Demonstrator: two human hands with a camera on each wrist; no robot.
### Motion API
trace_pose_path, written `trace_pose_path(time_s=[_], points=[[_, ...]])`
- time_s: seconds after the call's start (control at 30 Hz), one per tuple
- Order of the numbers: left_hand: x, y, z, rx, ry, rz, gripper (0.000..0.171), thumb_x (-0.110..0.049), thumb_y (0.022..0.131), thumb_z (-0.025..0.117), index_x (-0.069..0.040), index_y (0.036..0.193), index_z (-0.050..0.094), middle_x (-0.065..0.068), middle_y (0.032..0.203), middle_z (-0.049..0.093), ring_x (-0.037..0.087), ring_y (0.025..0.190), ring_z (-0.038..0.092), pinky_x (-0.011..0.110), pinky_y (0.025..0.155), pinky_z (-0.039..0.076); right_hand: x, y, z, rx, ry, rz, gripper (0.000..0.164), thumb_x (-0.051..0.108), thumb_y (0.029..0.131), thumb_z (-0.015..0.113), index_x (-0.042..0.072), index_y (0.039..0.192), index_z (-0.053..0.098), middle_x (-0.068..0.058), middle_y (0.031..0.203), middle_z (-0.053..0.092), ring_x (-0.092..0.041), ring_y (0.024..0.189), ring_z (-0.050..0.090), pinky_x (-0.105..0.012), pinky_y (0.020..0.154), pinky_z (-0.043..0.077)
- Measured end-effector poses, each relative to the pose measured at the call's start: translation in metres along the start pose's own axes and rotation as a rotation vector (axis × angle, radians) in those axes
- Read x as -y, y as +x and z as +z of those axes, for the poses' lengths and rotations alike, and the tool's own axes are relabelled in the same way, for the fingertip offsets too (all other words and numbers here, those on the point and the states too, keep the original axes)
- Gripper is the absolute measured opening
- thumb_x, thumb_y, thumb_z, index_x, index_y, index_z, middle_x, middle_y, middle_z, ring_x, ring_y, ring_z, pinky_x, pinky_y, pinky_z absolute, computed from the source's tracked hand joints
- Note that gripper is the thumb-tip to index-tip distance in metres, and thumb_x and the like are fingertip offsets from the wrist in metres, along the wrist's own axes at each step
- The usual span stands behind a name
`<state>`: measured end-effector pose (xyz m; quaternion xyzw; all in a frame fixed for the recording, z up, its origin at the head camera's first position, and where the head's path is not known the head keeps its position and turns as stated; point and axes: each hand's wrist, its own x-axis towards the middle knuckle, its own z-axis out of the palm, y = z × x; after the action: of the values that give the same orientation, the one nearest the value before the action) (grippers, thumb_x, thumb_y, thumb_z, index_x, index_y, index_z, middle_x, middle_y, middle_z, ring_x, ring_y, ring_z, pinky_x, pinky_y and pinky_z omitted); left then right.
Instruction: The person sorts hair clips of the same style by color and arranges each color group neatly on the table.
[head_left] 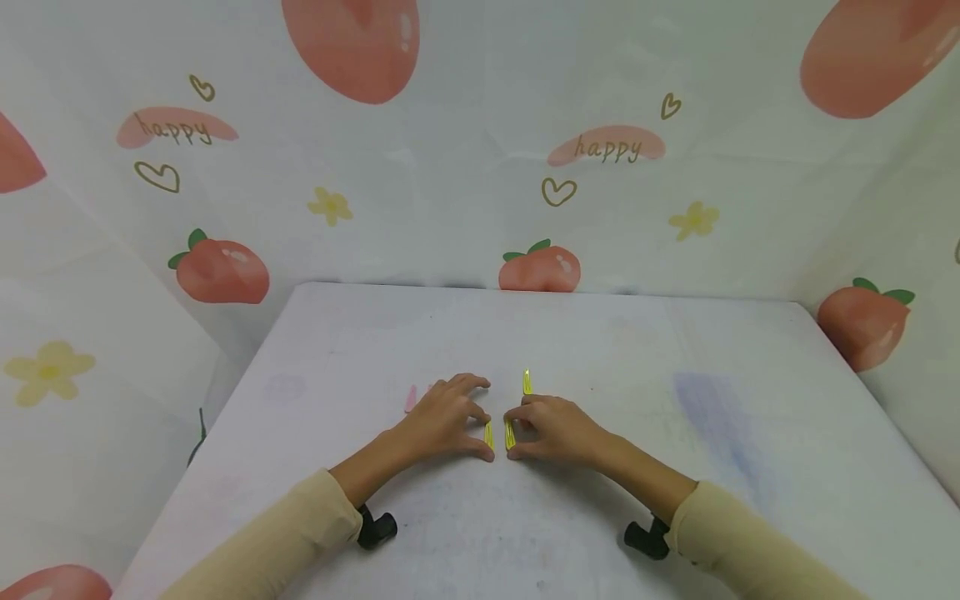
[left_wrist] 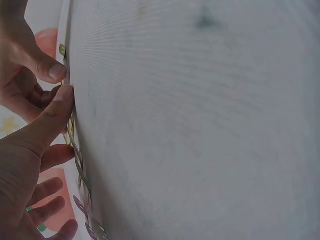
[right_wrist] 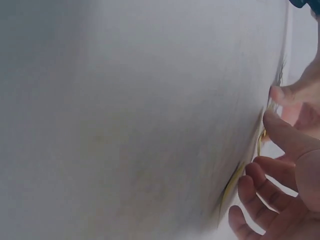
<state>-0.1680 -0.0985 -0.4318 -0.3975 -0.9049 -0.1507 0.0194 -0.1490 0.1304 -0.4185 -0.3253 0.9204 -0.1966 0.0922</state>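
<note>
Two yellow snap hair clips stand side by side near the middle of the white table in the head view. My left hand (head_left: 446, 421) has the left yellow clip (head_left: 489, 435) between thumb and index finger, its other fingers spread. Close by, my right hand (head_left: 558, 429) pinches the right yellow clip (head_left: 510, 435) end to end. A third yellow clip (head_left: 527, 382) lies just beyond the right hand's fingers. Behind the left hand is a pink clip (head_left: 411, 398), with another pink bit partly hidden by the hand. Pink clips (left_wrist: 80, 205) also show past the left fingers in the left wrist view.
The white table (head_left: 600, 342) has a faint blue stain (head_left: 716, 425) on its right side. A printed cloth (head_left: 450, 167) with peaches and flowers hangs behind it. Black wrist mounts (head_left: 377, 528) sit under both sleeves.
</note>
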Motion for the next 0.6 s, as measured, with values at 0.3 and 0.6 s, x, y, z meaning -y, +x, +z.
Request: trace_pose_path(time_s=[0.3, 0.6], points=[[-0.0005, 0.0009, -0.0010, 0.024, 0.002, -0.012, 0.051, -0.058, 0.068, 0.084, -0.017, 0.098, 0.082, 0.008, 0.135, 0.058, 0.024, 0.130, 0.047, 0.046, 0.094, 0.047, 0.0045, 0.0045, 0.0034, -0.009, -0.024, 0.009, 0.043, 0.036, 0.080, 0.083, 0.013, 0.115, 0.074, 0.006, 0.077, 0.050, -0.008, 0.069, 0.045, -0.024, 0.061, 0.039], [-0.0001, 0.0004, 0.0005, 0.018, -0.001, -0.006, 0.051, -0.058, 0.069, 0.084, -0.017, 0.099, 0.082, 0.009, 0.135, 0.058, 0.024, 0.130, 0.047, 0.048, 0.093, 0.047, 0.0045, 0.0056, -0.0004, 0.001, -0.011, 0.029, 0.048, 0.037, 0.078, 0.085, 0.013, 0.118, 0.073, 0.005, 0.078, 0.053, -0.009, 0.068, 0.046, -0.025, 0.060, 0.039]])
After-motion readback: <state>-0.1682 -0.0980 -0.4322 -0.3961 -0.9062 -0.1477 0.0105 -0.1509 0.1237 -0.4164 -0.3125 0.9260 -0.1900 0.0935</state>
